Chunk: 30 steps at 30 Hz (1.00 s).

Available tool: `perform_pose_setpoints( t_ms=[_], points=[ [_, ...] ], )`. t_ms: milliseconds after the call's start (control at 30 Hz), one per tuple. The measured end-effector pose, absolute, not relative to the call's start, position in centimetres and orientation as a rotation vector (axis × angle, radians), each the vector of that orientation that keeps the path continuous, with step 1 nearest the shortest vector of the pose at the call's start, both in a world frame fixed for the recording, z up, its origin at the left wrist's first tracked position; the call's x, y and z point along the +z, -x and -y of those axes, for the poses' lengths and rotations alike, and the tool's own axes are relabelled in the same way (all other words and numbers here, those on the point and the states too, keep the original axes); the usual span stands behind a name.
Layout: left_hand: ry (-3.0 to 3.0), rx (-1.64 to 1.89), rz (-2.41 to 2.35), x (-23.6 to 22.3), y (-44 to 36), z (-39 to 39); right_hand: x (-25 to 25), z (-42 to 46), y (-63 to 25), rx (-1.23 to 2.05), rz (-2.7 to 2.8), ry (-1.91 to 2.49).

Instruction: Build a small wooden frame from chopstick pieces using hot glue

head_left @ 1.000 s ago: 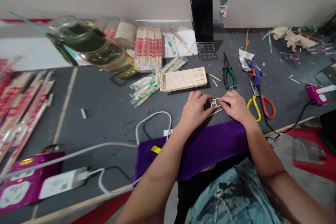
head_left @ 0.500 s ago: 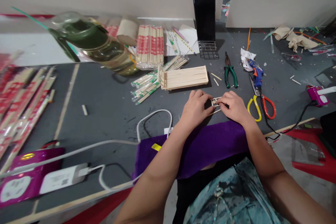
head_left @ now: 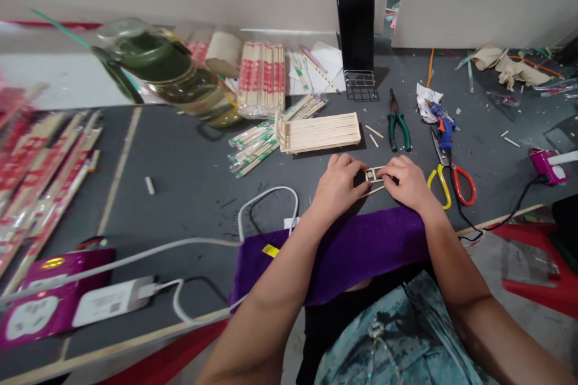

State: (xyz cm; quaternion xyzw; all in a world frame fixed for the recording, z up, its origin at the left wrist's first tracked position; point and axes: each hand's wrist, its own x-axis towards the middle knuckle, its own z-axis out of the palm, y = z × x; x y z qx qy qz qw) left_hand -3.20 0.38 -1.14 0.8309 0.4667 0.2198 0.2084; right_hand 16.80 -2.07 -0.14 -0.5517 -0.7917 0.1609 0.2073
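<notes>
Between my two hands is a small frame of thin wooden sticks, low at the table. My left hand grips its left end with thumb and fingers. My right hand closes on the right end, fingertips over the sticks. Part of the frame is hidden beneath the fingers. A loose wooden stick lies just below it. Beyond my hands stands a small bed-like model of pale sticks, with a raised end at its left. Pliers with green handles lie to its right.
Scissors and a blue glue gun lie right of my hands. A phone stands behind in a wire holder. Left are a bottle, chopstick packs and a white cable. Purple cloth drapes the near edge.
My right fingertips have shifted slightly right along the small frame, so more of its inside shows. The whole view has moved a little; my left hand keeps its hold.
</notes>
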Motion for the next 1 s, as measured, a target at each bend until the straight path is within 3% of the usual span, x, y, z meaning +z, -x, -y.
perform_pose_setpoints(
  t_ms=[400, 733, 867, 1000],
  points=[
    [-2.296, 0.627, -1.295, -0.8, 3.2, -0.5, -0.1, 2.1, -16.9, 0.453, 2.177, 1.516],
    [-2.071, 1.400, -1.266, 1.7, 2.9, -0.1, 1.2, 2.5, -18.1, 0.392, 1.603, 1.399],
    [-1.571, 1.573, -1.176, 4.5, 0.6, 2.1, 3.3, 5.2, -18.7, 0.233, 1.410, 1.510],
    [-0.971, 1.567, -0.761, 6.1, -3.5, 5.9, 4.6, 10.7, -17.4, -0.049, 1.541, 1.355]
  ],
)
